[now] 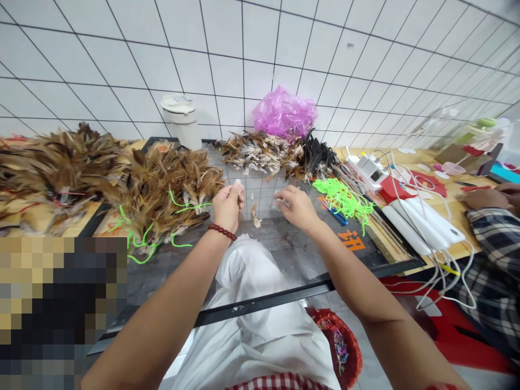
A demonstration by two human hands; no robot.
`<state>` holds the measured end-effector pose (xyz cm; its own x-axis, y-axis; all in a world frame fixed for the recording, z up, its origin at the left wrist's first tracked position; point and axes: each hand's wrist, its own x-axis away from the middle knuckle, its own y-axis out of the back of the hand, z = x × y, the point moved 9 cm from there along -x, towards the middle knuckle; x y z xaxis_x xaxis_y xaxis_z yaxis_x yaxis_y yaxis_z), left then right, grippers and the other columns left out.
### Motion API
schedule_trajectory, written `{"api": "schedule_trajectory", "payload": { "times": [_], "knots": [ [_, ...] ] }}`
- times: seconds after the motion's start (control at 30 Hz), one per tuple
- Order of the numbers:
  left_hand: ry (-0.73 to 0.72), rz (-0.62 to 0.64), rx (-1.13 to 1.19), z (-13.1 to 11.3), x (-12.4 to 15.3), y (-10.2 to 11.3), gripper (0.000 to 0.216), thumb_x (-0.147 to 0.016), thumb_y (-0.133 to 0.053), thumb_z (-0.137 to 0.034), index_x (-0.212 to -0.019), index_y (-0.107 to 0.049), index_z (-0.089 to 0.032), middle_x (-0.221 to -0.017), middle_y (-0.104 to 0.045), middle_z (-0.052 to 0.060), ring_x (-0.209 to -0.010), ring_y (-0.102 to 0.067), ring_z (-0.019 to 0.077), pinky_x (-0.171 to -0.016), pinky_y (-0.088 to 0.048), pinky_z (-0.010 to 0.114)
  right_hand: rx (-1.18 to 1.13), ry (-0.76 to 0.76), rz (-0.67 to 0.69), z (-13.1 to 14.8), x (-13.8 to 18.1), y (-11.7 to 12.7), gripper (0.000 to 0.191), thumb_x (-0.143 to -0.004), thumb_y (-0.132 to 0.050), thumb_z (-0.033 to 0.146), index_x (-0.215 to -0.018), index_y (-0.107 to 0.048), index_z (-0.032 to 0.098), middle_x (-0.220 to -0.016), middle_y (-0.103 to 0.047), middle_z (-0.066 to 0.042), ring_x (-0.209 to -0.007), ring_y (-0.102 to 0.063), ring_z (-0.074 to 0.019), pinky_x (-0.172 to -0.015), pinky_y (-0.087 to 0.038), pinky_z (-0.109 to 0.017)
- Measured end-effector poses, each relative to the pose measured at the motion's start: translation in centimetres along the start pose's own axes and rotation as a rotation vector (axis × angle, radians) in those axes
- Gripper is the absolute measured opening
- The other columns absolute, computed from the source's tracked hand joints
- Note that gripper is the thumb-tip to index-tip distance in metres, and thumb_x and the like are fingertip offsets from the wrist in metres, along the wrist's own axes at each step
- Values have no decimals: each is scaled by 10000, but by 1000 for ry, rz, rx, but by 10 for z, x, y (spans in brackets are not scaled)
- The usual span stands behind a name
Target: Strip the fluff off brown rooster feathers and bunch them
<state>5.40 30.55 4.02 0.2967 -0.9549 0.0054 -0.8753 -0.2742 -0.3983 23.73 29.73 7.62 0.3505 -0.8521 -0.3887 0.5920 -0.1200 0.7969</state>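
Tan feather (255, 215) lies between left fingers (236, 192) and right fingers (285, 198).

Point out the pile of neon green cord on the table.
Head view, right of centre: the green cord pile lies just right of the right hand, in front of the black feathers.

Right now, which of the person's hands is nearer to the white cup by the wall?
Left. The left hand is in front of the white cup, slightly to its right; the right hand is farther right, past the left hand.
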Motion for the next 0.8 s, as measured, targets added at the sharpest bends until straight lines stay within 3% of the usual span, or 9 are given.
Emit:
{"api": "schedule_trajectory", "payload": {
  "times": [0.1,0.2,0.27,0.37,0.5,0.6,0.7,0.8],
  "knots": [
    [-24,-50,23,0,-5,8,205,-744,-630,-308,-650,-556,-142,-484,-443,-59,-363,-340,23,-360,-212,159,-12,244,183,33,5,-23,273,-815,-488,82,-980,-675,193,-943,-627,-55,-895,-556,-171,-799,-392,-280],
    [-6,-60,23,4,-6,8,218,-744,-633,-327,-653,-554,-146,-481,-439,-61,-365,-340,26,-361,-219,164,100,433,255,59,10,-35,461,-804,-447,12,-1133,-635,274,-1134,-581,-53,-1002,-505,-186,-840,-345,-312],
    [1,-63,6,5,-5,8,232,-740,-638,-343,-650,-554,-147,-478,-436,-63,-362,-340,27,-361,-219,168,199,485,283,67,10,-40,429,-818,-474,39,-1119,-645,293,-1190,-554,-61,-1015,-478,-204,-833,-321,-335],
    [2,-53,-10,6,-4,6,249,-739,-641,-360,-646,-550,-149,-478,-434,-65,-357,-337,26,-362,-217,169,237,494,320,69,9,-44,218,-854,-521,147,-941,-696,244,-1129,-584,-73,-1004,-469,-220,-821,-307,-350],
    [6,-5,-51,9,-3,3,275,-728,-654,-397,-649,-567,-148,-484,-459,-54,-371,-367,33,-371,-237,165,-22,262,239,51,2,-40,143,-866,-526,240,-819,-646,180,-936,-625,-72,-891,-502,-193,-800,-333,-334],
    [24,76,-43,15,-1,-7,295,-692,-689,-419,-660,-599,-140,-519,-519,-29,-432,-446,49,-420,-321,164,-554,-77,149,24,-1,-42,262,-856,-528,406,-745,-577,174,-693,-572,-10,-650,-480,-133,-648,-360,-270],
    [51,152,15,22,6,-19,307,-644,-733,-418,-662,-625,-131,-564,-572,-9,-504,-499,63,-509,-401,180,-1049,-329,118,12,2,-52,369,-734,-649,520,-671,-541,173,-579,-503,40,-509,-389,-79,-534,-308,-225],
    [80,198,80,28,12,-29,315,-615,-758,-413,-675,-636,-129,-584,-593,-5,-524,-509,72,-533,-411,195,-1280,-445,125,15,3,-57,372,-621,-761,476,-642,-565,160,-581,-519,44,-505,-396,-59,-525,-311,-212]
  ]
}}
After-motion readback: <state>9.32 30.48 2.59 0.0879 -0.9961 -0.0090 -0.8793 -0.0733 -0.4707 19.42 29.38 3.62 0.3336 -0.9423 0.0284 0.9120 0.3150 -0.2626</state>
